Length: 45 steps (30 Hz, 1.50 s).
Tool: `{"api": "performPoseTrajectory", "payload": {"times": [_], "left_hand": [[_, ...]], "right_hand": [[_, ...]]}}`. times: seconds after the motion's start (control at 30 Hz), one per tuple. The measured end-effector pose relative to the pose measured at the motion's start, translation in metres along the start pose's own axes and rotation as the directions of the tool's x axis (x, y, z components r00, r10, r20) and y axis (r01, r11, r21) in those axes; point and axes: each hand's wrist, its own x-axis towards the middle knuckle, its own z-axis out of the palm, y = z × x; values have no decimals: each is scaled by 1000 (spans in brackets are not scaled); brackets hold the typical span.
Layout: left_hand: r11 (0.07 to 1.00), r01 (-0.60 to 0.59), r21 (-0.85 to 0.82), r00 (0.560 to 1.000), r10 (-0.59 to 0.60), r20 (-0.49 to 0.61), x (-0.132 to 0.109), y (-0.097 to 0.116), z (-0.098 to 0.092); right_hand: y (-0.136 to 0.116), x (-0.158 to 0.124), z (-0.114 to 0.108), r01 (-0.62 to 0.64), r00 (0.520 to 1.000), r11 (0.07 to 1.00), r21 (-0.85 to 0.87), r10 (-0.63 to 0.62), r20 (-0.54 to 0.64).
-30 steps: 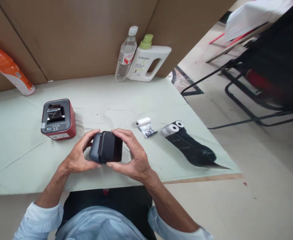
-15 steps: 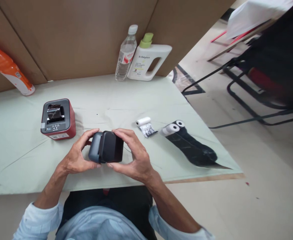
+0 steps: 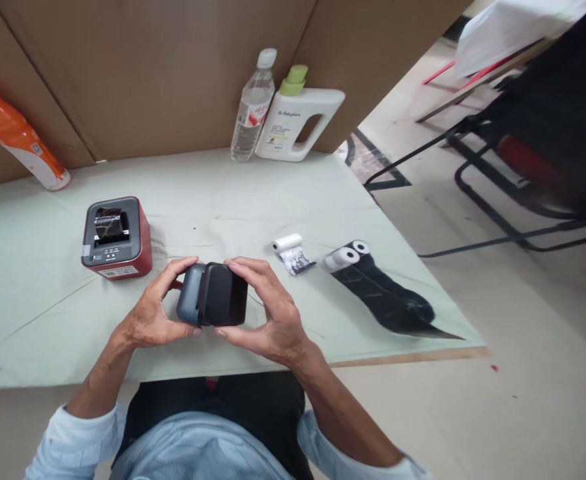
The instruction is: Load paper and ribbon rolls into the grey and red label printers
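Both of my hands hold a small dark rounded device just above the near part of the pale green table. My left hand grips its left end with thumb and fingers wrapped round. My right hand clasps its right side, fingers over the top and thumb underneath. A red box-shaped printer with a grey top stands to the left of my hands. To the right lie a small white paper roll with a printed strip, and two white rolls in a black wrapper.
A clear water bottle and a white jug with a green cap stand at the back against cardboard walls. An orange-and-white bottle leans at the far left. Black chair frames stand on the floor to the right.
The dark device has shifted very slightly in my hands; otherwise nothing has visibly changed.
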Motion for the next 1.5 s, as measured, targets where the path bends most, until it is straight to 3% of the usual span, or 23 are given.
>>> {"api": "performPoseTrajectory", "payload": {"times": [0.6, 0.93, 1.5], "left_hand": [[998, -34, 58, 999, 34, -4, 1, 6, -1], [987, -90, -130, 991, 101, 85, 0, 10, -4], [972, -101, -211, 978, 136, 156, -2, 18, -10]], "right_hand": [[0, -1, 0, 0, 1000, 1000, -5, 0, -5], [-13, 2, -4, 6, 1000, 999, 49, -6, -4], [-36, 3, -8, 39, 999, 999, 13, -38, -28]]}}
